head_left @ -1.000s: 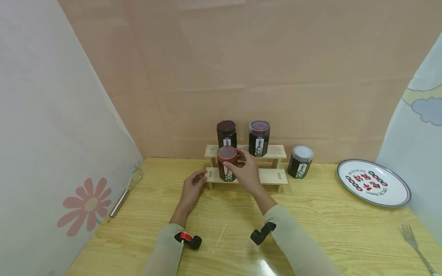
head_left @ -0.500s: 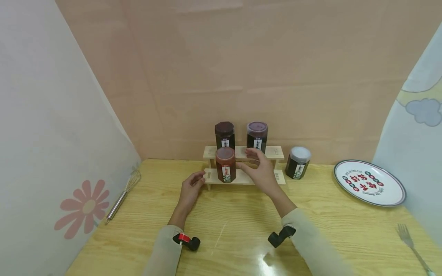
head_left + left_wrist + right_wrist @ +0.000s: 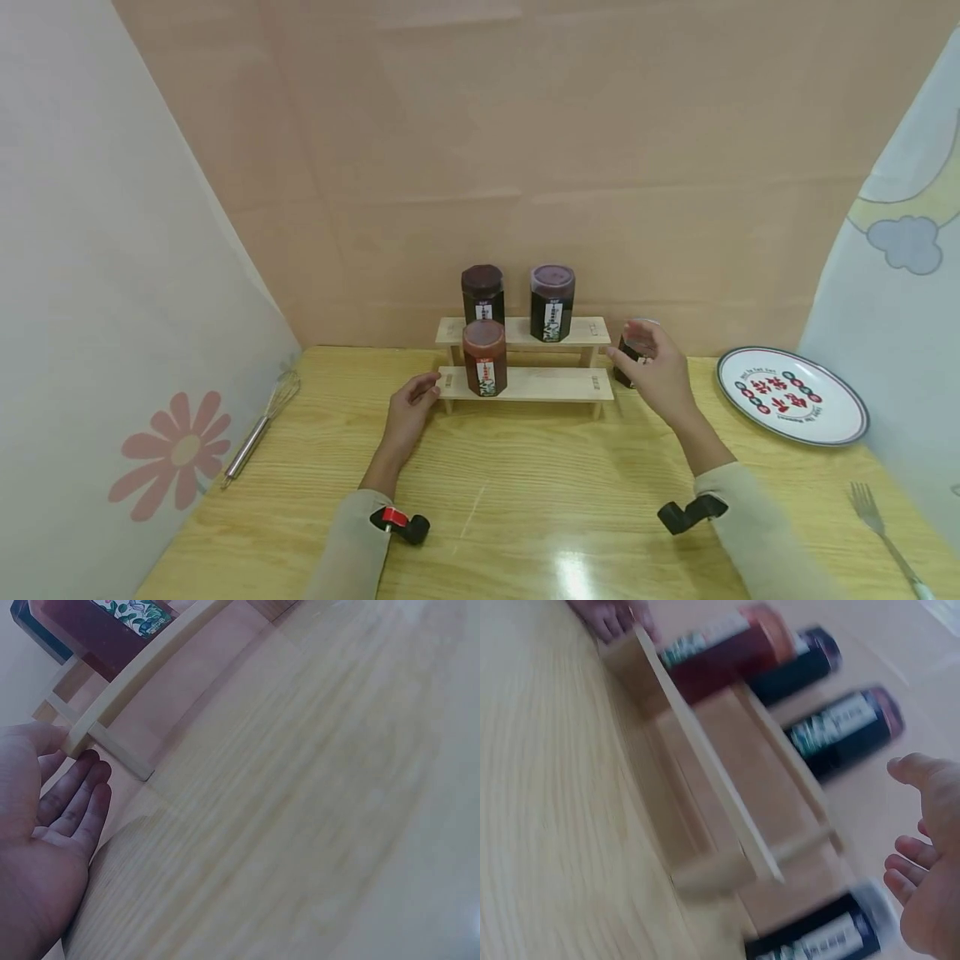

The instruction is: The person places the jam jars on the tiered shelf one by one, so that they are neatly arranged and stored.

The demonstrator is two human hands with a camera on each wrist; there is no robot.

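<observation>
At the left end of the lower step of a two-tier wooden rack (image 3: pixel 555 383) is my left hand (image 3: pixel 410 408). In the left wrist view its thumb lies against the step's end, the other fingers curled below. A red-brown jar (image 3: pixel 485 358) stands on the lower step. Two dark jars, one with a dark lid (image 3: pixel 482 292) and one with a purple lid (image 3: pixel 552 304), stand on the upper step. My right hand (image 3: pixel 660 371), fingers spread in a loose curve and holding nothing, overlaps a white-lidded dark jar (image 3: pixel 817 934) on the table right of the rack.
An oval white plate (image 3: pixel 828 417) with red lettering lies at the right, and a fork (image 3: pixel 877 525) in front of it. A whisk (image 3: pixel 258 433) lies at the left. Cloth-covered walls (image 3: pixel 480 167) close off the back and sides.
My right hand has let go of the red-brown jar on the lower step and moved right to the white-lidded jar. My left hand stays at the rack's end.
</observation>
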